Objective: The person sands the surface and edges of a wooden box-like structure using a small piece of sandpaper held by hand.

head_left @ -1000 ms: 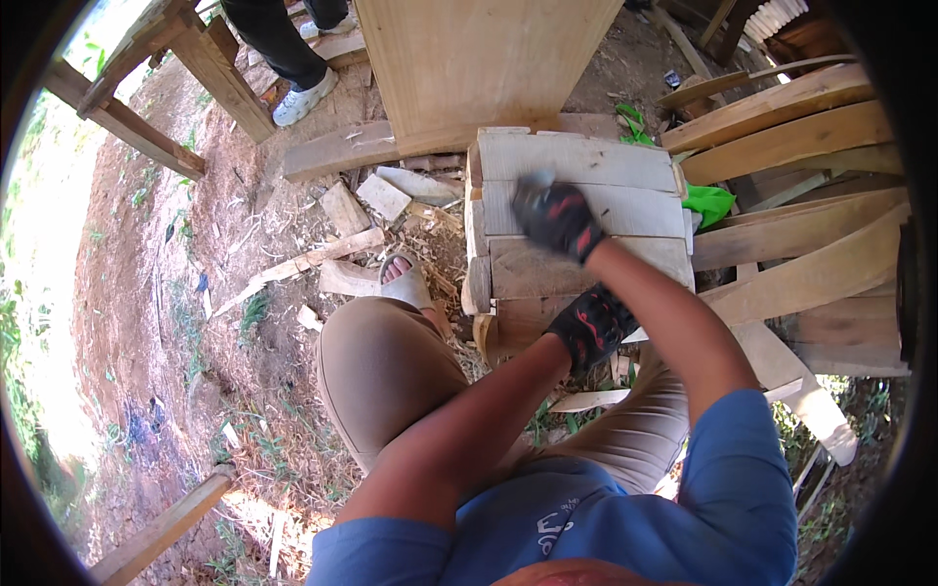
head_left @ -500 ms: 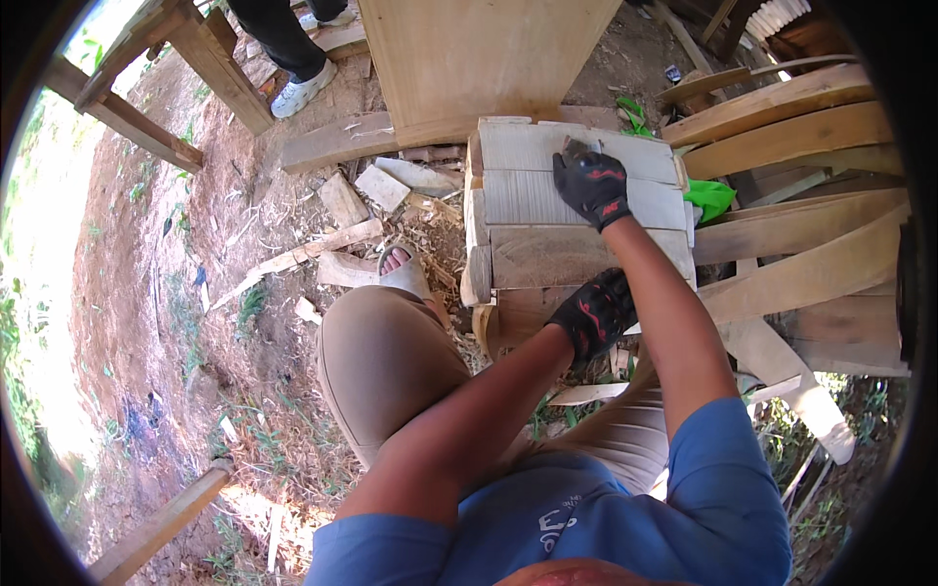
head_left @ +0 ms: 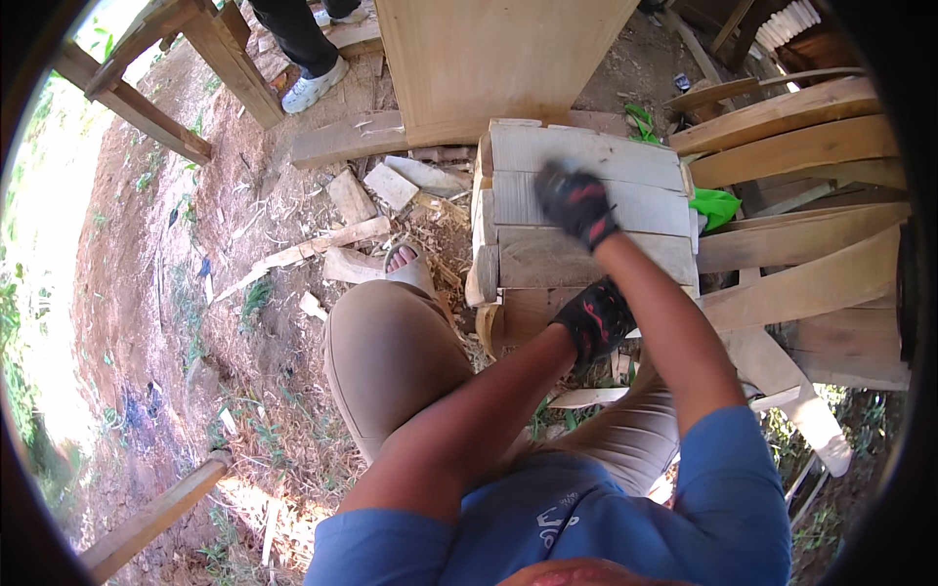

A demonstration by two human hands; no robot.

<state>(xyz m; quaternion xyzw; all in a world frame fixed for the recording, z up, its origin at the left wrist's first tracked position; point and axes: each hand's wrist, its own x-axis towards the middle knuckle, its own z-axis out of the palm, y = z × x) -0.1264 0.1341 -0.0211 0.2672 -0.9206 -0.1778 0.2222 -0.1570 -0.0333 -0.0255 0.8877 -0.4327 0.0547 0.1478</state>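
Note:
In front of me stands a slatted wooden piece [head_left: 547, 256] with a curved top of several boards, whitish at the far side and browner at the near side. My right hand [head_left: 576, 205], in a black glove with red marks, is over the whitish boards, smeared by motion. Its fingers close on a small grey-brown piece [head_left: 553, 174] whose kind I cannot make out. Below it my left hand [head_left: 593, 320], gloved alike, is at the near edge of the slatted piece. Its fingers curl against that edge, partly covered by my right forearm.
A broad wooden panel [head_left: 498, 63] stands beyond. Curved planks [head_left: 796, 146] are stacked at the right, beside a green cloth [head_left: 716, 205]. Wood offcuts [head_left: 391, 186] and shavings litter the ground at left. Another person's shoe [head_left: 315, 86] shows near a timber frame [head_left: 230, 63].
My right hand has moved left and slightly nearer across the whitish boards with the small piece. My left hand keeps its place at the near edge. The whole view has shifted slightly.

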